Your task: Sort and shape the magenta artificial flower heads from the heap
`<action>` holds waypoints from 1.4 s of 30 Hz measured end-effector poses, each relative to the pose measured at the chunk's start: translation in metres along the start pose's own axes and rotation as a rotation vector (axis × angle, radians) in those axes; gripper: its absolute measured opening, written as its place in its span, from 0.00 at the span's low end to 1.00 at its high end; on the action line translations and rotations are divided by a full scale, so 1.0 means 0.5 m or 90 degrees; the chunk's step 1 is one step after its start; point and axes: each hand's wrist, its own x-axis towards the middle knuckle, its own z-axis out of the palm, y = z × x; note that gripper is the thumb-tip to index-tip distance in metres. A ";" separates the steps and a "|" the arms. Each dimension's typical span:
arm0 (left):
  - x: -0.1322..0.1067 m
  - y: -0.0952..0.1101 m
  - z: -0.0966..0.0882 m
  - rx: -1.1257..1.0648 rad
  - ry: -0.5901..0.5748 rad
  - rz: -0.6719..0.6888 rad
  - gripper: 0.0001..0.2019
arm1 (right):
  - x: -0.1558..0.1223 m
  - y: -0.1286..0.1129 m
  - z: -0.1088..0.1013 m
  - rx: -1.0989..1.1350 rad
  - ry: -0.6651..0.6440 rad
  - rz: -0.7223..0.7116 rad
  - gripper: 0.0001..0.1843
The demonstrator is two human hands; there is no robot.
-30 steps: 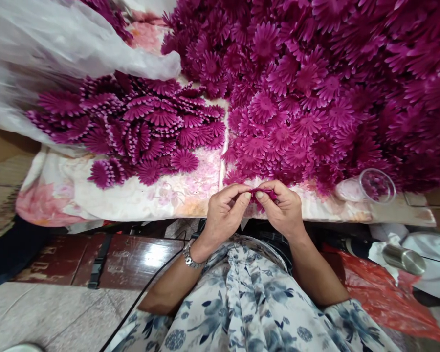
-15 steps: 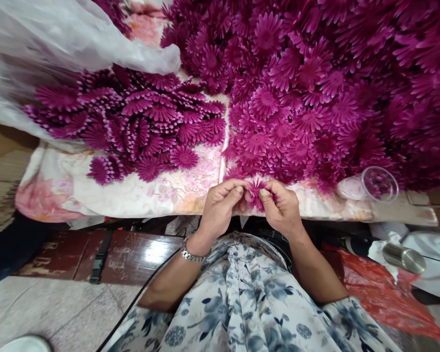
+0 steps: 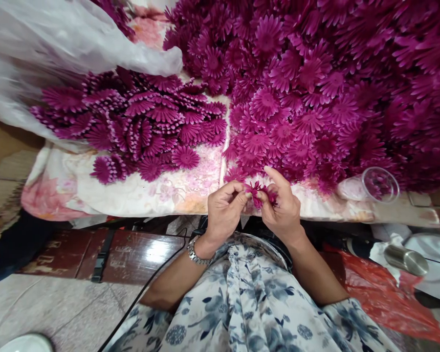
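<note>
A magenta artificial flower (image 3: 255, 194) is held between my two hands, just over the front edge of the table. My left hand (image 3: 224, 209), with a metal watch on its wrist, pinches the petals from the left between thumb and forefinger. From the right, my right hand (image 3: 283, 208) grips the flower with thumb and curled fingers, its forefinger raised and pointing forward. The fingers cover part of the flower. Beyond the hands spreads a big heap of open magenta flowers (image 3: 278, 132). Flatter stacked magenta petal pieces (image 3: 152, 120) lie on the left.
A flower-patterned cloth (image 3: 161, 195) covers the table. A clear plastic cup (image 3: 379, 185) lies tipped at the right front. White plastic sheeting (image 3: 77, 39) bulges at the back left. A steel tumbler (image 3: 406, 259) and a red plastic bag (image 3: 381, 298) are at the lower right.
My right forefinger has lifted away from the flower and now points forward. The left fingers have shifted slightly right, closer to the right thumb. The flower looks more bunched.
</note>
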 end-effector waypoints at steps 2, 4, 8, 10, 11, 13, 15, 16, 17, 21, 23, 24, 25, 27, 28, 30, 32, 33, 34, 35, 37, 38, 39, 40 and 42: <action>0.000 -0.001 0.002 -0.026 0.001 -0.026 0.13 | -0.002 0.006 0.006 -0.057 0.050 -0.092 0.17; 0.000 0.000 0.003 -0.039 0.001 -0.031 0.12 | 0.000 0.011 0.009 -0.075 0.063 -0.163 0.13; -0.002 0.008 0.005 0.013 -0.016 0.000 0.08 | 0.005 0.006 0.009 -0.068 0.057 -0.185 0.12; -0.005 0.015 0.004 0.071 -0.031 0.034 0.07 | 0.006 0.002 0.007 -0.070 0.055 -0.189 0.13; -0.007 0.019 0.001 0.108 -0.039 0.057 0.07 | 0.005 0.001 0.005 -0.073 0.054 -0.189 0.13; -0.009 0.028 -0.009 0.197 -0.050 0.123 0.07 | 0.006 0.004 -0.004 -0.087 0.057 -0.168 0.10; -0.004 0.037 -0.027 0.285 -0.034 0.196 0.06 | 0.009 0.009 -0.017 -0.117 0.086 -0.109 0.06; 0.001 0.041 -0.037 0.323 -0.022 0.226 0.06 | 0.012 0.013 -0.024 -0.127 0.106 -0.073 0.05; 0.008 0.044 -0.047 0.353 -0.010 0.245 0.06 | 0.015 0.016 -0.030 -0.132 0.118 -0.044 0.04; 0.040 0.052 -0.067 0.487 -0.062 0.281 0.05 | 0.030 0.023 -0.040 -0.132 0.015 -0.047 0.04; 0.052 0.049 -0.063 0.600 -0.106 0.289 0.05 | 0.034 0.026 -0.034 -0.177 -0.048 -0.054 0.05; 0.055 0.046 -0.059 0.657 -0.124 0.294 0.06 | 0.034 0.028 -0.030 -0.209 -0.066 -0.050 0.05; 0.057 0.043 -0.055 0.704 -0.137 0.301 0.06 | 0.034 0.030 -0.026 -0.240 -0.080 -0.045 0.06; 0.058 0.038 -0.050 0.749 -0.146 0.318 0.08 | 0.032 0.033 -0.021 -0.278 -0.105 -0.041 0.06; 0.056 0.037 -0.050 0.747 -0.138 0.328 0.08 | 0.031 0.034 -0.020 -0.279 -0.111 -0.043 0.07; 0.050 0.039 -0.052 0.709 -0.114 0.350 0.09 | 0.029 0.033 -0.021 -0.253 -0.102 -0.047 0.07; 0.042 0.045 -0.055 0.637 -0.094 0.366 0.09 | 0.029 0.027 -0.024 -0.201 -0.076 -0.044 0.06; 0.038 0.049 -0.054 0.595 -0.086 0.367 0.08 | 0.030 0.022 -0.025 -0.165 -0.066 -0.039 0.06; 0.034 0.052 -0.053 0.551 -0.078 0.364 0.08 | 0.031 0.017 -0.026 -0.126 -0.062 -0.029 0.05; 0.031 0.055 -0.049 0.508 -0.073 0.355 0.07 | 0.033 0.011 -0.026 -0.086 -0.065 -0.017 0.05; 0.026 0.058 -0.036 0.433 -0.073 0.336 0.06 | 0.035 -0.001 -0.023 0.000 -0.086 0.014 0.04; 0.024 0.058 -0.029 0.406 -0.074 0.327 0.05 | 0.035 -0.006 -0.021 0.042 -0.095 0.034 0.04; 0.024 0.058 -0.021 0.388 -0.071 0.320 0.05 | 0.035 -0.009 -0.019 0.085 -0.102 0.058 0.05; 0.024 0.058 -0.014 0.378 -0.064 0.317 0.05 | 0.034 -0.011 -0.018 0.128 -0.108 0.084 0.05; 0.025 0.057 -0.003 0.370 -0.043 0.325 0.05 | 0.030 -0.012 -0.018 0.213 -0.119 0.133 0.08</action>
